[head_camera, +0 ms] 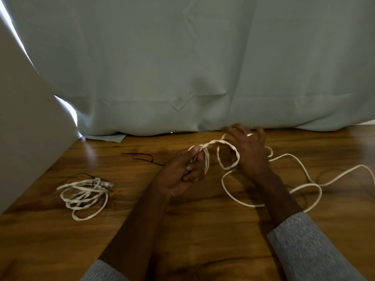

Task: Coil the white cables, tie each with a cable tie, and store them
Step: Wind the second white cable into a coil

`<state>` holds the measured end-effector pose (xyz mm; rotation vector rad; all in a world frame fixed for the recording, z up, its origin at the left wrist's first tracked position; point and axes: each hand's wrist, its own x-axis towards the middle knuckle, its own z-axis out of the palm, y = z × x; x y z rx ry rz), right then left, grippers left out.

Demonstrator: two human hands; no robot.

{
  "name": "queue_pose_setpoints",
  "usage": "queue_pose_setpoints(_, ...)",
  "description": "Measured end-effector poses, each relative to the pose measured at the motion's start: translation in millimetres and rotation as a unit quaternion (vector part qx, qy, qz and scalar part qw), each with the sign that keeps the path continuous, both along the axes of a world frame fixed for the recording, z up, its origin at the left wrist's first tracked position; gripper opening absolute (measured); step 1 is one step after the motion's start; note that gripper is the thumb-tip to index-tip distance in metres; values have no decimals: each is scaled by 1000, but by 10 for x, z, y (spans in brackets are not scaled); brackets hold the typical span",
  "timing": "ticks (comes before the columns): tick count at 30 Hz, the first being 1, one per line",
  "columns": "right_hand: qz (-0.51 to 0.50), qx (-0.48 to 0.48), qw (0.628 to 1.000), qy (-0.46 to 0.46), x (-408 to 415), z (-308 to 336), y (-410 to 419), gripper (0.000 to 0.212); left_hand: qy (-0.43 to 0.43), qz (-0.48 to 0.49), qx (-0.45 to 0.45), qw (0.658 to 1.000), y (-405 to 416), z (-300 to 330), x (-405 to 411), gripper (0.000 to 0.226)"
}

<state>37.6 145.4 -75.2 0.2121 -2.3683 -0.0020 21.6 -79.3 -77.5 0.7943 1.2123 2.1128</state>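
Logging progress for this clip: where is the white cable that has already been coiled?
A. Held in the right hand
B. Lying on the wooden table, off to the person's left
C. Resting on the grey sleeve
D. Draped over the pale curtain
B: the coiled cable lies on the wooden table, left of both hands, with a dark tie around it, while the left hand and right hand work on another cable.

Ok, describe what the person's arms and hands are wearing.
Both forearms are bare, with heathered grey knit sleeves pushed up: the left sleeve shows only at the bottom edge, the right sleeve covers more. The right hand wears a silver ring; the left hand shows no jewellery.
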Motion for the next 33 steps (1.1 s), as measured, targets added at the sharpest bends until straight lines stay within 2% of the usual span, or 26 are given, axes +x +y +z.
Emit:
queue_pose_setpoints(3, 95, 62, 993, -17, -34, -66, -158, 59, -15, 28, 19, 999, 27, -9, -42, 30)
queue_pose_setpoints(6, 176, 21, 983, -40, -16, -99, -277, 67, -36, 71, 30, 996, 49, -36, -92, 31)
queue_pose_setpoints(8, 201, -77, 973, -89, 31, -96, -299, 62, -46, 103, 33, 993, 44, -31, -109, 30)
queue_pose_setpoints(10, 218, -201, 946, -127, 51, -101, -313, 49, -63, 107, 42, 991, 15, -5, -128, 35)
queue_pose_setpoints(12, 243, -364, 894, -95, 59, -84, -339, 36, -90, 79, 55, 991, -11, 16, -150, 43)
queue_pose_setpoints(14, 246, -482, 840, -36, 76, -41, -371, 27, -122, 32, 68, 990, -33, 22, -153, 50)
queue_pose_setpoints(17, 250, -548, 798, -1, 83, 15, -403, 18, -140, -17, 30, 990, -34, 3, -115, 56)
queue_pose_setpoints(19, 233, -548, 803, 14, 96, 61, -390, 19, -135, -38, -8, 990, -10, -4, -80, 61)
queue_pose_setpoints(23, 187, -442, 877, 21, 79, 39, -273, 23, -120, -42, -59, 990, 31, 6, -36, 75)
queue_pose_setpoints(26, 136, -449, 883, -9, 1, -51, -162, 31, -107, -38, -84, 990, 50, 19, -9, 79)
queue_pose_setpoints(28, 121, -460, 879, -17, -19, -60, -162, 23, -102, -41, -106, 988, 53, 15, -12, 83)
queue_pose_setpoints(33, 139, -371, 917, 53, 88, 67, -269, 18, -95, -36, -174, 980, 93, -18, 3, 99)
